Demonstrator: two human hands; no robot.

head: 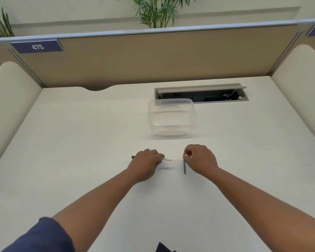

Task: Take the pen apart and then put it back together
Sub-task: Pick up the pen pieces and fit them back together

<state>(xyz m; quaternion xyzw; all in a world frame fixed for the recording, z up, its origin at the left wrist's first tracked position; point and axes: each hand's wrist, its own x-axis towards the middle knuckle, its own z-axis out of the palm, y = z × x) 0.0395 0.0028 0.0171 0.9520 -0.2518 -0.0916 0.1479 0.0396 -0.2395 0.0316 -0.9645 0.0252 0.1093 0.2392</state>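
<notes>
White desk (80,142) fills my view, walled by a tan partition (153,57) tagged 475. At twelve o'clock from my hands sits a clear plastic container (171,118), with a cable tray (201,92) just behind it. My left hand (145,161) curls round the pen barrel (167,159), its white end pointing toward three o'clock. My right hand (200,159) pinches the top of the dark refill (184,166), which hangs toward six o'clock, apart from the barrel.
</notes>
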